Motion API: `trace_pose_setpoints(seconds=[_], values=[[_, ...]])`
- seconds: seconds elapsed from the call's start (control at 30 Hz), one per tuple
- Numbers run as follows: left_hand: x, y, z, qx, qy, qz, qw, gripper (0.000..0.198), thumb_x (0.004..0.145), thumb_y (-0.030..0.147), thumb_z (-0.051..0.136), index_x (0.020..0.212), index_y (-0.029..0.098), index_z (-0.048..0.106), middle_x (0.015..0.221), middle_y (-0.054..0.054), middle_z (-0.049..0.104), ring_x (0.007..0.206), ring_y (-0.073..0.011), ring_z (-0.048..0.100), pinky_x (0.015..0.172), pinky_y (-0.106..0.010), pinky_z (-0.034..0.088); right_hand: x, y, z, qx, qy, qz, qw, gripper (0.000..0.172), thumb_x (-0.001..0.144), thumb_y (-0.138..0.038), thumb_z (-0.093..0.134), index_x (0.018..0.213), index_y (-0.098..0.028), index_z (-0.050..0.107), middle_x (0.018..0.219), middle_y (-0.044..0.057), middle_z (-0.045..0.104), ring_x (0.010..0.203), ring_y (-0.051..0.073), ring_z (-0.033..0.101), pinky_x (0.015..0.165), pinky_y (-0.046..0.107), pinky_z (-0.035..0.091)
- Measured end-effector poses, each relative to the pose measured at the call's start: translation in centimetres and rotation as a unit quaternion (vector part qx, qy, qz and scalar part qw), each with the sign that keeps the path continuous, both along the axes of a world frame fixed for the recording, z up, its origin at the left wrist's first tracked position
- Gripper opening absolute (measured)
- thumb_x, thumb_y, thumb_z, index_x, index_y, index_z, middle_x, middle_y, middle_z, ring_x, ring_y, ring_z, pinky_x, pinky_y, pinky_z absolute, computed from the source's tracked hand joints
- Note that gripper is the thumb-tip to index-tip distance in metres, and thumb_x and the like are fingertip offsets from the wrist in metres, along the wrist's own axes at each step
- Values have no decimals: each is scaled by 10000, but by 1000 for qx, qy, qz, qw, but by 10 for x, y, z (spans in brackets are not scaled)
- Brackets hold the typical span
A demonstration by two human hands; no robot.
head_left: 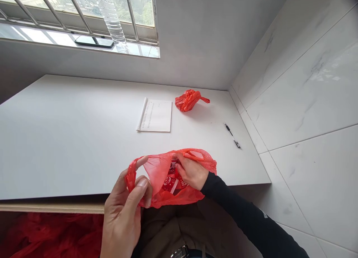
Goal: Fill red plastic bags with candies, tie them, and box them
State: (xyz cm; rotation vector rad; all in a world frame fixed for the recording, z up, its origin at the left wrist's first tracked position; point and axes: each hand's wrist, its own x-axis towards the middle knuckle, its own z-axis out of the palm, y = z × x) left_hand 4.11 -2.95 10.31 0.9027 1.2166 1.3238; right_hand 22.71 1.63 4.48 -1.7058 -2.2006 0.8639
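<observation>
A thin red plastic bag (156, 172) hangs at the table's front edge with its mouth open toward me. My left hand (128, 202) is closed on the bag's left handle, which loops over the index finger while the thumb presses against the fingers. My right hand (194, 172) reaches into the bag's mouth, thumb and index finger curled at a small printed red packet (172, 166); its other fingers are hidden. More red packets with white print (169, 184) lie inside the bag, below the right hand.
On the white table (84, 138) lie an open notebook (158, 116), a knotted red bag (188, 100) and a black pen (232, 134). A phone (94, 42) and plastic bottle (112, 21) are on the windowsill. Red plastic (53, 235) fills a box at lower left.
</observation>
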Motion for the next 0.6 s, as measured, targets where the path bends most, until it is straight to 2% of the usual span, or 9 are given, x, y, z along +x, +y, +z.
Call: trace_pose_setpoints(seconds=[0.1, 0.17, 0.27, 0.33, 0.47, 0.6], values=[[1, -3, -4, 41, 66, 17, 997, 403, 866, 372, 710, 1264, 324, 675, 702, 16, 511, 609, -127, 476, 594, -247, 484, -8, -8, 6, 37, -42, -18, 998, 355, 1050, -256, 350, 1366, -174, 488, 1047, 95, 708, 998, 250, 675, 774, 328, 510], [1, -5, -7, 53, 90, 21, 994, 433, 866, 373, 710, 1294, 335, 652, 729, 14, 532, 620, -132, 489, 597, -249, 494, -15, -13, 7, 55, -65, -3, 996, 299, 1032, -291, 428, 1270, -183, 574, 1064, 100, 705, 1018, 278, 665, 835, 372, 509], [1, -6, -10, 49, 97, 19, 994, 481, 868, 372, 709, 1339, 328, 623, 780, 9, 558, 637, -127, 506, 594, -234, 505, -24, -18, 2, 52, -107, 58, 991, 226, 926, -314, 636, 1088, -159, 662, 1086, 111, 700, 1028, 300, 657, 889, 396, 510], [3, -6, -10, 44, 92, 16, 995, 495, 876, 365, 704, 1360, 318, 607, 801, 10, 561, 648, -117, 514, 598, -214, 510, -27, -19, -4, 41, -133, 80, 987, 233, 897, -298, 672, 1060, -131, 671, 1091, 127, 694, 1031, 303, 657, 869, 382, 518], [5, -7, -8, 40, 82, 14, 996, 499, 884, 347, 698, 1372, 312, 594, 818, 14, 565, 650, -99, 514, 604, -185, 511, -18, -18, -3, 25, -147, 71, 986, 208, 992, -352, 543, 1001, -192, 676, 1010, 60, 708, 917, 231, 682, 754, 307, 513], [8, -9, -5, 38, 106, 33, 993, 529, 857, 360, 717, 1372, 308, 603, 802, 9, 580, 654, -116, 541, 611, -200, 535, 1, -16, 7, 19, -182, 18, 983, 262, 1038, -257, 406, 1174, -178, 615, 955, 74, 716, 891, 220, 677, 717, 289, 491]])
